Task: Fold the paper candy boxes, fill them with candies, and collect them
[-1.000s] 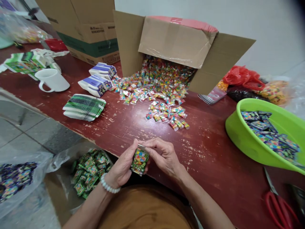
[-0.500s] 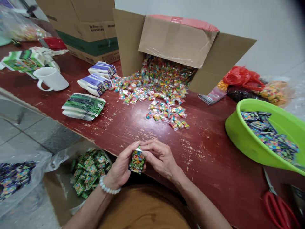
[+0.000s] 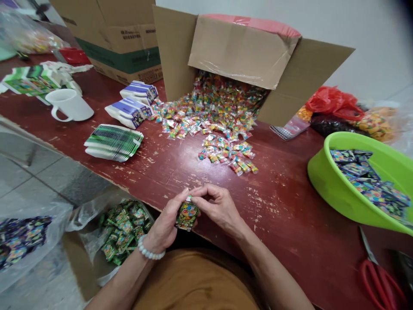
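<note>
A small printed carton (image 3: 187, 216), green and dark with a colourful picture, is upright at the table's front edge. My left hand (image 3: 167, 219) wraps round its side, closed on it. At the carton's top, the thumb and fingers of my right hand (image 3: 217, 206) pinch the white flap. What is inside the carton is hidden. Farther back lie small clear packets of coloured sweets (image 3: 226, 150), which spill from an open cardboard box (image 3: 238, 49). Flat green cartons (image 3: 112, 143) are fanned out in a stack at the left.
A white mug (image 3: 72, 105) and purple carton stacks (image 3: 127, 111) stand at the left. Below the table edge, a lined box (image 3: 75, 258) holds filled green packs. On the right are a lime green basin (image 3: 342, 198) with dark packs and red-handled scissors (image 3: 376, 275).
My right fingers have shifted slightly on the top flap, and less white shows there. The carton is still in my left hand. The view has moved a little.
</note>
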### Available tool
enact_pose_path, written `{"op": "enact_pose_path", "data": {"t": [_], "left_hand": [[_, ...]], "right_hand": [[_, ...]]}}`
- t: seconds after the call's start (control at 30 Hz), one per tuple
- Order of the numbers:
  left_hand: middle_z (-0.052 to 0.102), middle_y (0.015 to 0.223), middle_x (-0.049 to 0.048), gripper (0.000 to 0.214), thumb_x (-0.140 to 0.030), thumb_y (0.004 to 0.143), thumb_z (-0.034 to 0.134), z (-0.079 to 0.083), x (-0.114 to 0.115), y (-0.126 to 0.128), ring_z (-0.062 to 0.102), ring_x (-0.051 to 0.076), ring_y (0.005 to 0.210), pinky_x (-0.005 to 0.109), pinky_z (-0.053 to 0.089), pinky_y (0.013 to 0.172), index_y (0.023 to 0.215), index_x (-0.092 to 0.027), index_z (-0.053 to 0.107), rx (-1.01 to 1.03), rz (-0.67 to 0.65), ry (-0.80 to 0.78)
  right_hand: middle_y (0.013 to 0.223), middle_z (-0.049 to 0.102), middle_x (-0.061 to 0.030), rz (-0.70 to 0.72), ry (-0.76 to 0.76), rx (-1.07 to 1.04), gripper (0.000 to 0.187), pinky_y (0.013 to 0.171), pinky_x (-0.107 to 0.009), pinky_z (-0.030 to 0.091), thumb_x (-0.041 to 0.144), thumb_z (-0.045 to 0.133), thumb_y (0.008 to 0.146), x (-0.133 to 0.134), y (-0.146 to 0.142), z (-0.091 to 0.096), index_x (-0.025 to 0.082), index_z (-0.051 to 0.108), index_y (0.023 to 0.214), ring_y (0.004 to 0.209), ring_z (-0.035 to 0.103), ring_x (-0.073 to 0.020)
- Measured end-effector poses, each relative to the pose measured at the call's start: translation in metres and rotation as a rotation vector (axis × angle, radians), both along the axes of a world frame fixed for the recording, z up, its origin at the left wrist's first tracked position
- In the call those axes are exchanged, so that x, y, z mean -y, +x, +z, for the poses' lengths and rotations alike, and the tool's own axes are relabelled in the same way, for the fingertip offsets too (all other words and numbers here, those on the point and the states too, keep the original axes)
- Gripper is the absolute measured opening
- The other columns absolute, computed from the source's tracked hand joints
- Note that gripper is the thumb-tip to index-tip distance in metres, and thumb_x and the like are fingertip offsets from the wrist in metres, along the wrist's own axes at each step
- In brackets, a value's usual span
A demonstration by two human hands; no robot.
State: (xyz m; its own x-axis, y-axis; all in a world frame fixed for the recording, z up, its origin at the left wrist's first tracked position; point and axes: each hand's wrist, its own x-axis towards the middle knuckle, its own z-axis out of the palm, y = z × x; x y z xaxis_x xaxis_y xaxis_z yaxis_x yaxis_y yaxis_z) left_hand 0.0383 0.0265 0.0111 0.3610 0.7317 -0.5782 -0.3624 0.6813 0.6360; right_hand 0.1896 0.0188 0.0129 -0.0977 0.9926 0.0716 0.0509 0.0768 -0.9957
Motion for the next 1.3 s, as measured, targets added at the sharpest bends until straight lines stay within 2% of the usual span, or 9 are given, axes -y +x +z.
{"op": "enact_pose_path", "data": {"t": [0.13,0.33,0.53,0.7,0.77,0.87,1.03,1.2,1.3], "left_hand": [[0.070,0.065,0.0002,0.011,-0.025,0.081,0.064,0.004,-0.006,0.001,0.061,0.014,0.049,0.025,0.052,0.047,0.081,-0.016,0.069,0.101,0.098,-0.115],[0.075,0.084,0.0043,0.020,-0.030,0.090,0.056,0.002,-0.011,0.003,0.071,0.018,0.072,0.029,0.058,0.067,0.094,-0.015,0.069,0.200,0.161,-0.146],[0.075,0.096,0.0104,0.039,-0.047,0.087,0.062,-0.007,0.004,0.006,0.071,0.023,0.090,0.033,0.053,0.088,0.102,-0.011,0.068,0.187,0.220,-0.026],[0.071,0.083,0.0060,0.046,-0.055,0.085,0.060,-0.014,0.019,-0.012,0.064,0.016,0.057,0.029,0.053,0.055,0.107,-0.014,0.064,0.061,0.200,0.046],[0.068,0.078,0.0016,0.047,-0.055,0.085,0.059,-0.015,0.025,-0.035,0.057,0.013,0.048,0.026,0.047,0.044,0.115,-0.019,0.058,-0.080,0.184,0.123],[0.066,0.078,0.0004,0.051,-0.057,0.086,0.053,-0.016,0.030,-0.091,0.060,0.015,0.057,0.027,0.050,0.052,0.124,-0.022,0.054,-0.510,0.142,0.289],[0.064,0.113,0.0086,0.056,-0.055,0.086,0.052,-0.007,0.016,-0.173,0.061,0.023,0.100,0.037,0.049,0.088,0.128,-0.019,0.054,-1.330,0.208,0.637],[0.059,0.129,0.0156,0.060,-0.052,0.089,0.048,0.016,-0.061,-0.171,0.052,0.030,0.120,0.047,0.037,0.105,0.135,-0.015,0.050,-1.742,0.155,0.971],[0.041,0.148,0.0239,0.078,-0.057,0.083,0.055,0.024,-0.122,-0.164,0.035,0.038,0.137,0.052,0.028,0.111,0.143,-0.009,0.041,-1.912,0.128,0.930]], "right_hand": [[0.108,0.069,-0.0083,0.018,0.289,0.201,0.018,0.089,-0.036,0.052,0.028,0.069,0.084,0.013,-0.004,-0.007,0.023,0.066,0.101,0.102,0.064,-0.0204],[0.143,0.045,-0.0197,0.083,0.427,0.649,0.100,0.100,-0.054,0.040,0.034,0.084,0.062,0.021,-0.012,-0.019,0.018,0.030,0.145,0.126,0.044,-0.0358],[0.129,0.056,-0.0139,0.069,0.511,0.730,0.081,0.100,-0.053,0.036,0.020,0.068,0.062,0.017,-0.015,-0.019,0.022,0.040,0.138,0.119,0.048,-0.0357],[0.126,0.056,-0.0125,0.175,0.428,0.603,0.071,0.097,-0.047,0.043,0.026,0.069,0.066,0.019,-0.035,-0.021,0.021,0.044,0.133,0.115,0.053,-0.0311],[0.135,0.049,-0.0153,0.260,0.371,0.598,0.082,0.099,-0.049,0.043,0.035,0.072,0.069,0.021,-0.041,-0.024,0.019,0.035,0.141,0.122,0.048,-0.0326],[0.147,0.033,-0.0188,0.281,0.315,0.624,0.093,0.106,-0.054,0.039,0.045,0.074,0.073,0.020,-0.040,-0.035,0.019,0.024,0.147,0.135,0.035,-0.0353],[0.135,0.049,-0.0160,0.188,0.376,0.643,0.055,0.104,-0.050,0.042,0.031,0.062,0.086,0.011,-0.027,-0.059,0.020,0.042,0.136,0.125,0.047,-0.0305],[0.121,0.060,-0.0140,0.121,0.498,0.671,0.034,0.094,-0.046,0.046,0.020,0.060,0.086,0.012,-0.032,-0.071,0.019,0.054,0.120,0.109,0.056,-0.0275],[0.116,0.063,-0.0123,0.095,0.510,0.637,0.031,0.093,-0.045,0.046,0.016,0.058,0.086,0.012,-0.034,-0.071,0.019,0.056,0.117,0.105,0.058,-0.0259]]}}
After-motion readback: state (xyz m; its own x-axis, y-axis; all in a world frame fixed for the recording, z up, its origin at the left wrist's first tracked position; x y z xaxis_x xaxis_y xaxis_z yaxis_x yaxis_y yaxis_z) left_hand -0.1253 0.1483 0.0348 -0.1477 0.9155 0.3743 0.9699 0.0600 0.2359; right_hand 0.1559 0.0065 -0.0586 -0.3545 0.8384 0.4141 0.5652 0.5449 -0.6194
